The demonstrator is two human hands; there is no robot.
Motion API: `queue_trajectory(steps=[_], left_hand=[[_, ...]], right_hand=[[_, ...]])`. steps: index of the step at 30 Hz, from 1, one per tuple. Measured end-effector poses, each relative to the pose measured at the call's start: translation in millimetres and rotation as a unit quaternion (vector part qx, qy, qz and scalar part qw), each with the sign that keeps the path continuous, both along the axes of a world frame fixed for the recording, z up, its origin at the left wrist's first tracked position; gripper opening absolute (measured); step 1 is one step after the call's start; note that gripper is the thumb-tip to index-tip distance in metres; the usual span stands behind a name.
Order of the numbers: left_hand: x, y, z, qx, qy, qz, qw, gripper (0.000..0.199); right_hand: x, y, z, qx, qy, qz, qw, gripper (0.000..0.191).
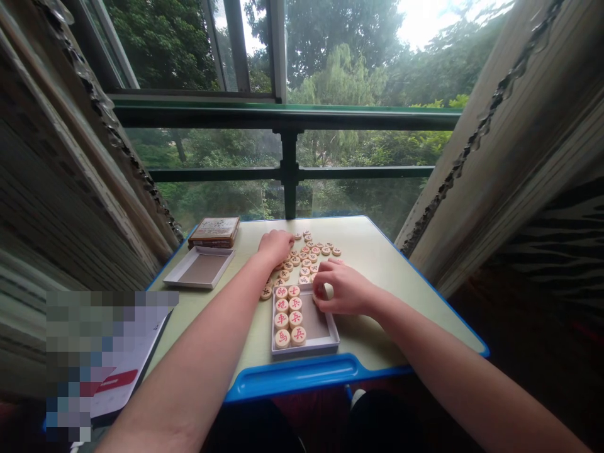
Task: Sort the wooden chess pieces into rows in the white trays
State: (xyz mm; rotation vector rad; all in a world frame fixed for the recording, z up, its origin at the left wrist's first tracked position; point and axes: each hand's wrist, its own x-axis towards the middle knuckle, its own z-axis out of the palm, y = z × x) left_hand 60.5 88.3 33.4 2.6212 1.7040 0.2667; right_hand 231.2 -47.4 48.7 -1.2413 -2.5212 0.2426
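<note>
A shallow white box tray (325, 346) lies near the table's front edge. Along its left side, several round wooden Chinese chess pieces (296, 318) with red characters stand in two columns. The bent fingers of my right hand (342, 288) are closed in a pinch at the tray's upper right part; whatever they hold is hidden. Beyond the tray, my left hand (275, 246) reaches into the loose chess pieces (307, 263), its fingers curled down at their left edge. I cannot make out what lies under its fingertips.
A second tray (198, 267) sits at the table's left, with a stack of flat boxes (214, 231) behind it. A blue trough (297, 376) runs along the front edge. At the lower left is a partly blurred flat white item (127, 358). Window railing and curtains surround the table.
</note>
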Motion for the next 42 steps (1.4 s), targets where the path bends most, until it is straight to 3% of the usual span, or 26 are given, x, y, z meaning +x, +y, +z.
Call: queue_trajectory(steps=[12, 32, 42], left_hand=[[2.3, -3.8, 1.1, 0.012, 0.004, -0.014, 1.0, 0.028], [2.1, -0.7, 2.2, -0.019, 0.011, 0.036, 0.999, 0.029], [1.8, -0.1, -1.1, -0.011, -0.035, 0.046, 0.998, 0.027]], right_hand=[[-0.7, 0.6, -1.5, 0.006, -0.024, -0.011, 1.0, 0.011], [-2.2, -0.8, -0.8, 0.007, -0.032, -0.022, 0.999, 0.009], [-1.8, -0.6, -0.1, 0.006, -0.024, -0.017, 1.0, 0.009]])
